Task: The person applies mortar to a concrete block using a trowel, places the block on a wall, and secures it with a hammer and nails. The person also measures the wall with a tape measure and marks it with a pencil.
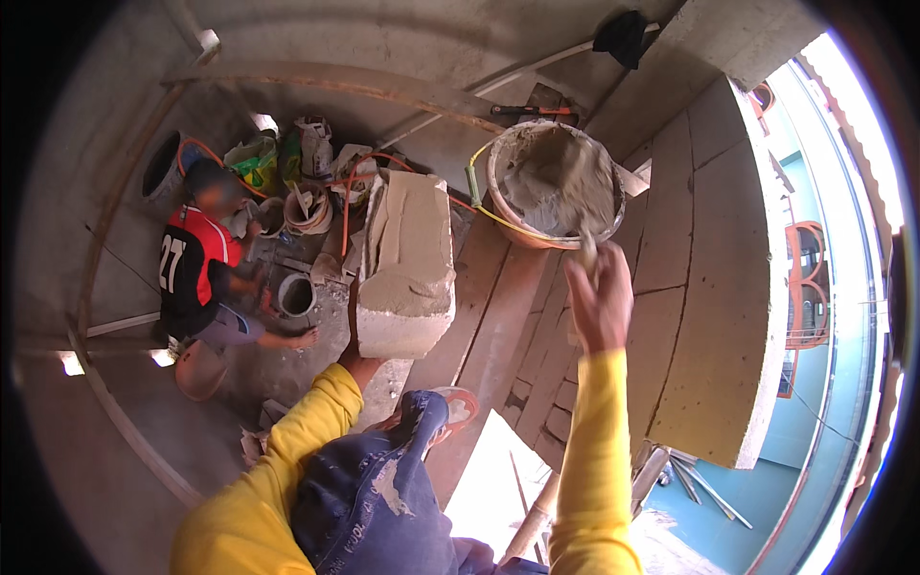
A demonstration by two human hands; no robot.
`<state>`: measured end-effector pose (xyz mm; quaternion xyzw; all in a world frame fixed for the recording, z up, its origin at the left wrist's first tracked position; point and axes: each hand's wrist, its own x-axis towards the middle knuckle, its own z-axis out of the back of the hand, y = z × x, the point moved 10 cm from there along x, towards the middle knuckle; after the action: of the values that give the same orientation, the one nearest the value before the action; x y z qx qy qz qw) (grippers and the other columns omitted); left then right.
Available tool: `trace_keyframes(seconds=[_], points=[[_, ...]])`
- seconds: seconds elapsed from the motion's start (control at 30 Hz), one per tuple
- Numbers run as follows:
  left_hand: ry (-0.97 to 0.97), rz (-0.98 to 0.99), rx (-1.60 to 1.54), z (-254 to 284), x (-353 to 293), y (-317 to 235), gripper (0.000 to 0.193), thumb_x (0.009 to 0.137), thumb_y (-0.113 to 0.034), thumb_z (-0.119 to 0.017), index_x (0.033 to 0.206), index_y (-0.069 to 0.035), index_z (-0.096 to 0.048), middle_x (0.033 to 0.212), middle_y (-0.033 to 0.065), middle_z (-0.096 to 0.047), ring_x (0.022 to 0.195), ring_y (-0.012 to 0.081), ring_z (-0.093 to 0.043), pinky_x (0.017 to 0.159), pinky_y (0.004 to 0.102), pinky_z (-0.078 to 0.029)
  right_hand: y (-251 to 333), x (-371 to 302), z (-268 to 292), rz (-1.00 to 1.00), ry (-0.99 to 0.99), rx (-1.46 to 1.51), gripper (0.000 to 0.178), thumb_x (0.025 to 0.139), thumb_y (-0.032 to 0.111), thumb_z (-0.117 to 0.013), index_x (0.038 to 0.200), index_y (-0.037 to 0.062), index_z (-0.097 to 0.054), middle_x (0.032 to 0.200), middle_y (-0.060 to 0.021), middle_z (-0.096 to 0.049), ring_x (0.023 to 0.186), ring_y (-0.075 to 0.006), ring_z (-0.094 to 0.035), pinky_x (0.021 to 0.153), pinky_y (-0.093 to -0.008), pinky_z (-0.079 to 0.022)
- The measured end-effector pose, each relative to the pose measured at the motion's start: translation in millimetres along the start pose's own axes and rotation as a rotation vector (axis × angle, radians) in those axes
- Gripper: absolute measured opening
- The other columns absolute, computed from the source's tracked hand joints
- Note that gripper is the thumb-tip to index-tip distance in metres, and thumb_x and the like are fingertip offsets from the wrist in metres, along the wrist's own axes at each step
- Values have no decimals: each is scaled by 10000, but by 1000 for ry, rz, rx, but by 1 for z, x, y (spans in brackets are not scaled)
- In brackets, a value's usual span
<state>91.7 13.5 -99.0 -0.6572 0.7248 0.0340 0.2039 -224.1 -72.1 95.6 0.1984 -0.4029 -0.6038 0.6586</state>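
Observation:
My left hand (356, 356) is wrapped round the near left side of a pale block (407, 331), and most of its fingers are hidden by it. A layer of grey mortar (407, 240) lies over the block's upper face, uneven, with a ridge along its far half. To the right, my right hand (602, 299) is closed round a trowel's handle (587, 251) at the near rim of a round bucket (492, 182). The trowel's blade is hard to make out against the wet grey mortar (546, 187) in the bucket.
Wooden planks (479, 297) run beneath the bucket. A block wall (709, 287) rises on the right. At lower left a person (203, 264) sits among buckets and sacks (254, 161). An orange-handled tool (537, 110) lies behind the bucket. A gap (494, 460) opens beside the planks.

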Motion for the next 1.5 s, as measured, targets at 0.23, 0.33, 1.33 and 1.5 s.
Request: trace_keyframes(seconds=[0.23, 0.33, 1.33, 1.5], points=[[6, 18, -3, -6, 1, 6, 559, 1077, -581, -493, 1346, -106, -613, 1255, 52, -667, 1125, 220, -650, 995, 442, -535, -9, 103, -114, -78, 75, -163, 542, 897, 287, -740, 1373, 74, -592, 1208, -255, -662, 1145, -449, -637, 1004, -526, -498], [12, 20, 0, -7, 5, 7, 587, 1070, -598, -495, 1366, -103, -602, 1284, 57, -657, 1155, 224, -638, 1015, 454, -525, -1, 95, -109, -92, 36, -276, 561, 905, 289, -736, 1397, 68, -576, 1267, -253, -637, 1200, -435, -611, 1031, -523, -479], [706, 541, 864, -242, -124, 177, 758, 937, -496, -777, 1509, -86, -496, 1462, 79, -601, 1352, 273, -586, 1120, 480, -502, 201, -262, 250, 151, -810, -70, 1247, 614, 177, -989, 1622, -14, -281, 1504, -268, -396, 1334, -449, -483, 1123, -523, -417], [567, 826, 857, -167, -156, 235, 553, 1004, -261, -755, 1473, -96, -514, 1420, 63, -626, 1331, 254, -600, 1127, 457, -506, 170, -306, 246, -58, -732, -83, 1378, 600, 239, -1029, 1636, -12, -156, 1551, -263, -359, 1372, -398, -468, 1138, -519, -414]])
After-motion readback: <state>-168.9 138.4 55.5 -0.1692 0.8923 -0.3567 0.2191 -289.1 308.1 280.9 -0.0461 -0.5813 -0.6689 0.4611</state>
